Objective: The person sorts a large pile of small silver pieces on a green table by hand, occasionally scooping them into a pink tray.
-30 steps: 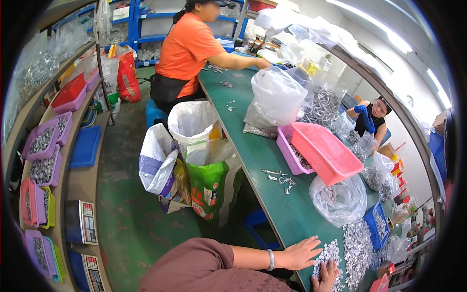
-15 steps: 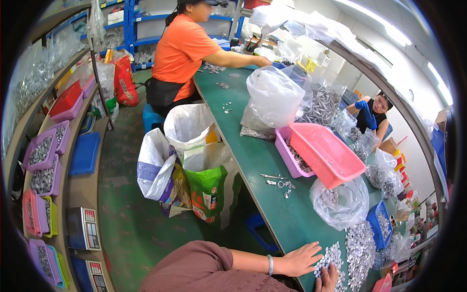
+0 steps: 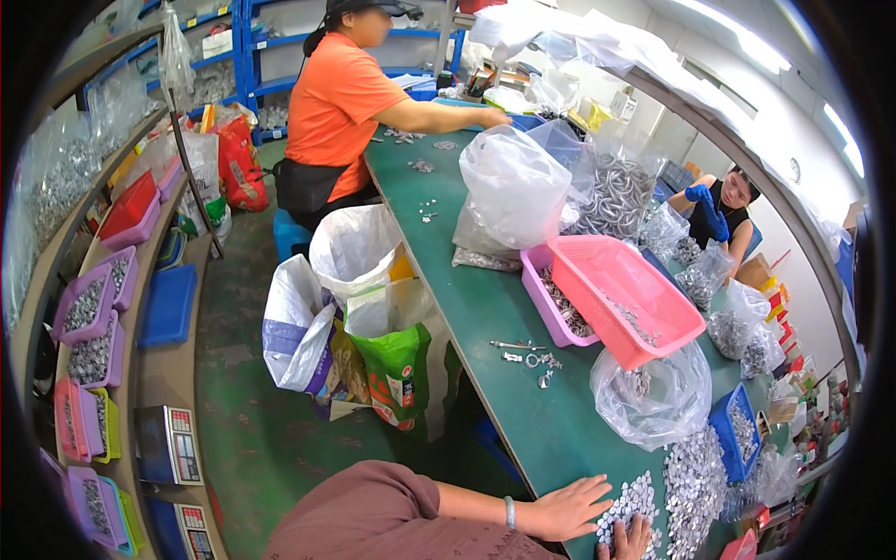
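Silver pieces [image 3: 633,497], green table [image 3: 537,420] (fairly dark)

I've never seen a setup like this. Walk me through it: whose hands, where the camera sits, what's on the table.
There is no machine here: these are a person's bare left hand and right hand. The camera is worn on that person's head and looks down; its fisheye lens bends straight edges. On the green table, both hands rest at a patch of small silvery pieces. Neither visibly holds anything, though what is under the palms is hidden. Beside that patch are a larger silvery pile, a blue basket and a clear plastic bag. Farther along sits a co-worker in an orange shirt.
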A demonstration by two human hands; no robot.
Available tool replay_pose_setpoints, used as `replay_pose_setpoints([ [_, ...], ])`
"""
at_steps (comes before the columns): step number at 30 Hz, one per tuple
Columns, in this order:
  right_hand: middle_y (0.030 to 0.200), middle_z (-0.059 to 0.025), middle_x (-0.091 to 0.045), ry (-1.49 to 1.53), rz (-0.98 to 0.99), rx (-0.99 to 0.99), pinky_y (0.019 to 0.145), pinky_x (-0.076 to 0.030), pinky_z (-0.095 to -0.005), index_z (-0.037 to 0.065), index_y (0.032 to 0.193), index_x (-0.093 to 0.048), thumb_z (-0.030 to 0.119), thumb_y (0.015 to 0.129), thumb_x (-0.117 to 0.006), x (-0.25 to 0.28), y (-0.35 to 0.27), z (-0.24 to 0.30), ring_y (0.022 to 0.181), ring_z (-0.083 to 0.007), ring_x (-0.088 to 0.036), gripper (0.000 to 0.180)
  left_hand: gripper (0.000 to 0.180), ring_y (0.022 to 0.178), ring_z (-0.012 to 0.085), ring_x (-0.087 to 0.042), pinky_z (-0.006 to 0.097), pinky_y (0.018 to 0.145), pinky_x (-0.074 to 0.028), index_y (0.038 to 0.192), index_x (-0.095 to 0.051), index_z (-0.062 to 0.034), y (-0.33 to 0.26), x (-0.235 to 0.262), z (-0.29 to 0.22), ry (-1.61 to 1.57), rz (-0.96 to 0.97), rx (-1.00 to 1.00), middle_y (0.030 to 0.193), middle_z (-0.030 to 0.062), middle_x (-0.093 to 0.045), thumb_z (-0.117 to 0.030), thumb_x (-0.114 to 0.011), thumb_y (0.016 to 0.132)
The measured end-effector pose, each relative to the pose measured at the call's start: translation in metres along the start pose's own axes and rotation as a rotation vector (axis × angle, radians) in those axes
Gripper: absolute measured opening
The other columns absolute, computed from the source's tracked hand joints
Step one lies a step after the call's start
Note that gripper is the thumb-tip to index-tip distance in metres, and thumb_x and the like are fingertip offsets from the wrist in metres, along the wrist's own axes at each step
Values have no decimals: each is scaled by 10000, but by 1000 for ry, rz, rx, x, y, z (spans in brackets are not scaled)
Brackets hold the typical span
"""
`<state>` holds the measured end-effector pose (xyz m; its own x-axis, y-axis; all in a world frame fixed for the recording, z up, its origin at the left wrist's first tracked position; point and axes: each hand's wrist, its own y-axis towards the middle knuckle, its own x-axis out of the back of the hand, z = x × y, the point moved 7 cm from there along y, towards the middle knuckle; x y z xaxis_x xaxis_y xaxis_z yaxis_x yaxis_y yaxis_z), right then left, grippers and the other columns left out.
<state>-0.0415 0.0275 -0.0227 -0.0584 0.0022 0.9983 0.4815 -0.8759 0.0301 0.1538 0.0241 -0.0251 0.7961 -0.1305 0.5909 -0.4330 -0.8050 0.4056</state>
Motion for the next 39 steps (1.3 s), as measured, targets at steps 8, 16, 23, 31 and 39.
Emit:
replay_pose_setpoints([
  [8, 1344, -271, -497, 63, -207, 125, 1051, -318, -571, 68, 1246, -622, 264, 885, -599, 6, 1, 5, 1256, -483, -427, 412, 512, 1388, 455, -262, 500, 1141, -252, 1325, -465, 54, 2, -3, 4, 18, 41, -15, 1430, 291, -347, -274, -546, 941],
  [16, 1393, -242, -454, 132, -146, 39, 1089, -262, -573, 60, 1315, -538, 342, 842, -649, -2, -3, -2, 1296, -455, -391, 562, 509, 1336, 438, -347, 487, 1117, -303, 1334, -482, 15, -1, 6, 11, 46, -44, -11, 1382, 247, -426, -311, -547, 948],
  [23, 1322, -185, -516, 206, -270, 2, 1069, -267, -593, 95, 1262, -573, 361, 716, -734, 8, 1, 4, 1245, -419, -430, 629, 459, 1241, 394, -439, 459, 1054, -363, 1301, -533, 1, 3, 18, 15, -83, -107, 47, 1314, 216, -485, -257, -600, 928],
  [31, 1429, -175, -446, 175, -77, -4, 1098, -223, -626, 183, 1325, -572, 503, 754, -717, 12, -11, 16, 1346, -421, -364, 670, 424, 771, 174, -600, 305, 719, -511, 1234, -562, 25, 34, 27, 62, -358, -324, 395, 1021, 129, -619, -242, -653, 917],
  [39, 1394, -157, -481, 250, -204, 43, 1086, -298, -567, 159, 1275, -584, 354, 830, -695, 19, -6, 9, 1315, -393, -415, 498, 661, 758, 246, -617, 344, 645, -534, 1277, -448, 23, 57, 33, 84, -924, -334, 905, 973, 155, -590, -470, -655, 889],
])
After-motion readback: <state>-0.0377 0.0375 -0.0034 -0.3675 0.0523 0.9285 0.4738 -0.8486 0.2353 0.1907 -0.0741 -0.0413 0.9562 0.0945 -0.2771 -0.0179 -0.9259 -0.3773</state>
